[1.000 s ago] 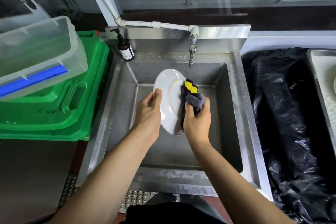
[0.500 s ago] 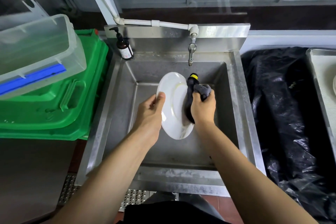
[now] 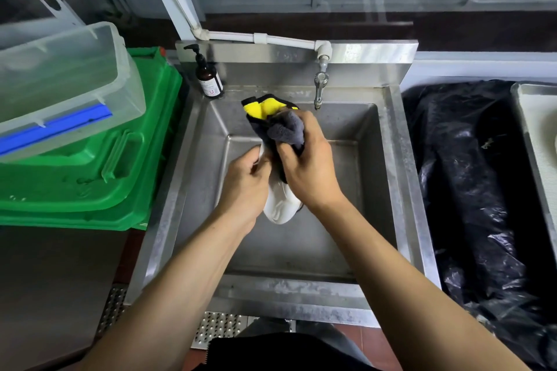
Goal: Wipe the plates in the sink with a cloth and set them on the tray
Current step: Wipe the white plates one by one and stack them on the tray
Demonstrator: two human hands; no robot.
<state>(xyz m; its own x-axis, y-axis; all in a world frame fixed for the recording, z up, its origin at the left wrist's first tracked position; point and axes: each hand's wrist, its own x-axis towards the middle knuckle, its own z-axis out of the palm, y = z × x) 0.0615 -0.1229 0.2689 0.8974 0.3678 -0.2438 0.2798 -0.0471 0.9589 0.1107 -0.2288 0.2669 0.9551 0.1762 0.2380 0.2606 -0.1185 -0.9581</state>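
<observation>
Since the earlier frame, plate (image 3: pixel 278 205) has turned edge-on above the sink (image 3: pixel 301 250). My left hand (image 3: pixel 245 182) grips its rim; my right hand (image 3: pixel 307 166) pinches the cloth (image 3: pixel 272 123) over it. Beside the sink, a clear bin (image 3: pixel 69 81) rests on a green crate (image 3: pixel 90 159).

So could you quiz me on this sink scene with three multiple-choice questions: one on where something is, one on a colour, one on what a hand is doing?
1. Where does the brown pump bottle stand?
A. at the sink's back left corner
B. on the green crate
C. on the black plastic sheet

2. What colour shows on the grey cloth at its top?
A. red
B. yellow
C. white

3. What is the right hand doing?
A. hanging idle
B. turning the tap
C. gripping the cloth against the plate

Answers: A, it stands on the sink rim beside the backsplash; B, yellow folds stick up; C, its fingers curl round the cloth.
</observation>
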